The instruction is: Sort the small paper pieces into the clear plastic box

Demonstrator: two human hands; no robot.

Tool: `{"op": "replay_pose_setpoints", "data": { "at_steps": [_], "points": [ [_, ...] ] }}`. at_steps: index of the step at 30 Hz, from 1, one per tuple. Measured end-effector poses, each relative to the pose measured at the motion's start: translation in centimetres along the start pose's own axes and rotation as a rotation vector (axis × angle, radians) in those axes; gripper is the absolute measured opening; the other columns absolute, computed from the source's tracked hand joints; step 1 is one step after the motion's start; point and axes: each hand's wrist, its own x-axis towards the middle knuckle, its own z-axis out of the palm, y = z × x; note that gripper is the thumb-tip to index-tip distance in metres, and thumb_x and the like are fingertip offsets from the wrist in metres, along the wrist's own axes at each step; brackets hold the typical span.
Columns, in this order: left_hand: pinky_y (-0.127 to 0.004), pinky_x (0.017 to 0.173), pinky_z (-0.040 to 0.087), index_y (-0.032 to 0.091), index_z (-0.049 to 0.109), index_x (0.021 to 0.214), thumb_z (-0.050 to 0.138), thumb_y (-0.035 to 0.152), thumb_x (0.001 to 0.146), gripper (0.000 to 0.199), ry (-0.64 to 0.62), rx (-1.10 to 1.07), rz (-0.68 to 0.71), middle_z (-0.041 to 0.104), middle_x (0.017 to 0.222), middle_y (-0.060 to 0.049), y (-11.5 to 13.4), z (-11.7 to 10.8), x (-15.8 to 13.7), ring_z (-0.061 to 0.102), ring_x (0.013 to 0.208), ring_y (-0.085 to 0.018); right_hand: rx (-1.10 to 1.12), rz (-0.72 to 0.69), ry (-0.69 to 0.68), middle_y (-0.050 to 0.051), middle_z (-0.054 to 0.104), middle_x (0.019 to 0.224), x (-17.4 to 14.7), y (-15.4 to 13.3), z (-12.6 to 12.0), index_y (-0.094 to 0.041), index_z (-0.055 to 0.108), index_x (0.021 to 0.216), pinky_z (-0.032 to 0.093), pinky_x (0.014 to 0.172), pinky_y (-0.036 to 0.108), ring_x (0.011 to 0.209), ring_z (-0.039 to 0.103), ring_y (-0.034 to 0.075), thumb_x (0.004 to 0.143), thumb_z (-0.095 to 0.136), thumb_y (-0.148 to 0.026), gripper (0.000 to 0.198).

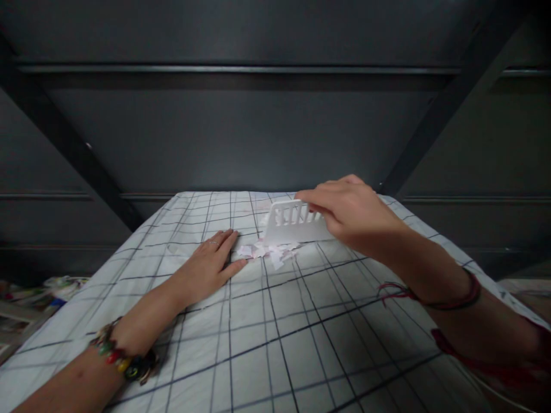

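Note:
My right hand [350, 209] grips the top edge of a white slotted plastic piece [297, 229], like a small rack or divider, which stands upright on its long side. Torn paper scraps [278, 253] lie in a loose pile along the near side of its lower edge. Flat on the checked cloth [258, 321], to the left of the scraps, rests my left hand [213, 261], its fingers stretched out and its tips close to the paper. Behind the plastic piece a little more pale paper shows, partly hidden.
Beyond the cloth-covered surface rises a dark panel wall [241, 137] with metal bars. Cluttered items [60, 289] sit lower down past the left edge. A thin white cable [486, 384] runs beneath my right forearm.

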Motion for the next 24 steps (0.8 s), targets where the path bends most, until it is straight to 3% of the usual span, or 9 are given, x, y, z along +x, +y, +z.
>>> {"op": "replay_pose_setpoints", "data": {
  "at_steps": [6,11,17,21,24],
  "points": [
    [-0.050,0.112,0.029,0.004,0.032,0.146,0.019,0.067,0.094,0.083,-0.023,-0.022,-0.011,0.034,0.151,-0.022,0.1,-0.2,0.0,0.029,0.140,-0.035,-0.102,0.111,-0.037,0.006,0.068,0.091,0.0,0.3,-0.4,-0.022,0.065,0.108,0.032,0.074,0.033,0.090,0.059,0.021,0.080,0.037,-0.002,0.045],
    [-0.050,0.112,0.029,0.006,0.034,0.145,0.022,0.065,0.095,0.079,0.002,-0.036,0.021,0.035,0.151,-0.021,0.1,-0.2,-0.1,0.030,0.140,-0.034,-0.040,0.040,-0.135,0.005,0.070,0.092,0.1,0.6,-0.2,-0.021,0.065,0.110,0.035,0.074,0.031,0.088,0.060,0.018,0.072,0.038,-0.002,0.050],
    [-0.051,0.112,0.029,0.005,0.034,0.145,0.026,0.064,0.096,0.077,0.023,-0.055,0.049,0.036,0.150,-0.021,0.4,-0.3,-0.2,0.029,0.140,-0.034,0.003,0.026,-0.091,0.003,0.070,0.091,0.1,0.9,-1.6,-0.021,0.067,0.094,0.036,0.067,0.029,0.082,0.060,0.017,0.078,0.038,-0.008,0.036],
    [-0.051,0.114,0.026,0.008,0.030,0.148,0.026,0.067,0.095,0.080,0.004,-0.091,0.096,0.031,0.154,-0.019,0.8,-0.7,-0.3,0.025,0.142,-0.033,0.038,0.026,-0.220,0.003,0.069,0.082,0.1,0.9,-2.5,-0.020,0.065,0.081,0.036,0.064,0.028,0.074,0.059,0.016,0.078,0.042,-0.009,0.026],
    [-0.050,0.114,0.024,0.010,0.026,0.150,0.027,0.071,0.093,0.084,-0.020,-0.127,0.163,0.026,0.156,-0.018,0.9,-0.9,-0.5,0.019,0.144,-0.034,0.029,0.109,-0.267,0.003,0.068,0.081,-0.1,1.6,-3.2,-0.020,0.065,0.079,0.037,0.064,0.028,0.074,0.059,0.017,0.080,0.043,-0.011,0.023]
  ]
}}
